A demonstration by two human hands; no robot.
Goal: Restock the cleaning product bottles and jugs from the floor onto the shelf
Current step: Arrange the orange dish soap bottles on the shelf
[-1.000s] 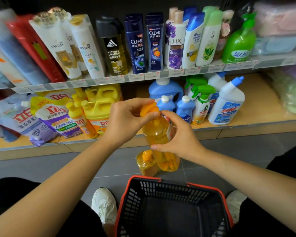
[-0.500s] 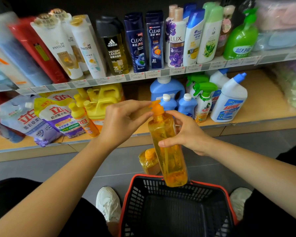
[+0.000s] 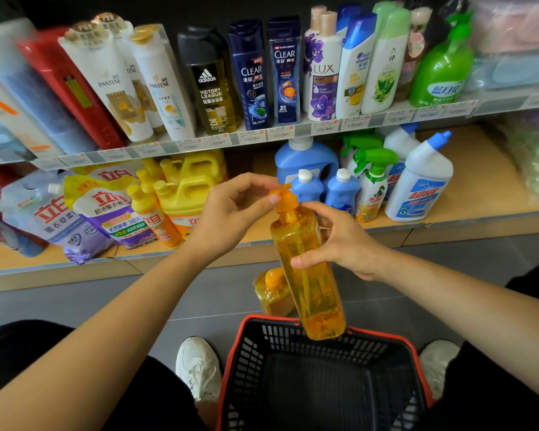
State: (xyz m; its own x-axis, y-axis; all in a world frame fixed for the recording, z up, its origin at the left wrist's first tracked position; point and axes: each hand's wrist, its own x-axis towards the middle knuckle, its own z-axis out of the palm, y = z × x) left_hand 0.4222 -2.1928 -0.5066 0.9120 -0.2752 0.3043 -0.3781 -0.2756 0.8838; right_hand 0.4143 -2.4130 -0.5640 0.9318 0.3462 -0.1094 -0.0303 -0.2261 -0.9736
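Note:
A tall clear orange pump bottle [image 3: 308, 284] hangs upright in the air in front of the lower shelf [image 3: 479, 209], above the basket. My right hand [image 3: 339, 244] grips its upper body from the right. My left hand [image 3: 234, 213] pinches the orange pump head at the top. A second orange bottle [image 3: 273, 293] stands on the grey floor just behind the held one, partly hidden by it.
A black basket with a red rim [image 3: 255, 321] sits on the floor between my white shoes. The lower shelf holds yellow jugs [image 3: 190, 188], refill pouches [image 3: 106, 213], blue bottles [image 3: 339, 188] and white cleaner bottles [image 3: 417, 185]. Shampoo bottles line the upper shelf.
The bottle has been lifted and drawn toward me, its base now over the basket rim. My left hand has slid from covering the cap to pinching the pump head.

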